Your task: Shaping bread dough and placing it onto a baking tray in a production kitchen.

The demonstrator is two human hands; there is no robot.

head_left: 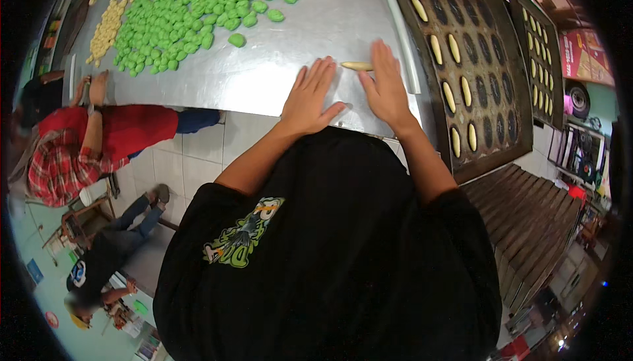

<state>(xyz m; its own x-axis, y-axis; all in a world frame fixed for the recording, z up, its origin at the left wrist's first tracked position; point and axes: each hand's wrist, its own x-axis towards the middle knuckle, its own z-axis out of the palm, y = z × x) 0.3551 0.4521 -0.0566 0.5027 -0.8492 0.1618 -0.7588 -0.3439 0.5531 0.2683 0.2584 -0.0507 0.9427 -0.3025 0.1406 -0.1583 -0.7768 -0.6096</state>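
Note:
A small spindle-shaped roll of pale yellow dough [357,66] lies on the shiny metal table [257,84], between my two hands. My left hand [310,97] rests flat, fingers stretched and thumb apart, just left of the roll and holding nothing. Over the roll's right end sits my right hand [386,90], its fingers long and straight; it covers that tip, and whether it presses there I cannot tell. To the right, a dark metal baking tray [484,154] with rows of oval hollows carries several similar dough rolls [453,48] in its left columns.
Many green dough balls [198,15] spread across the far left of the table, beside smaller yellow pieces [109,31]. A pale bar [401,34] lies along the right edge. A second filled tray [537,58] stands beyond. Stacked trays [527,229] sit lower right. A person in a red apron [142,127] works at left.

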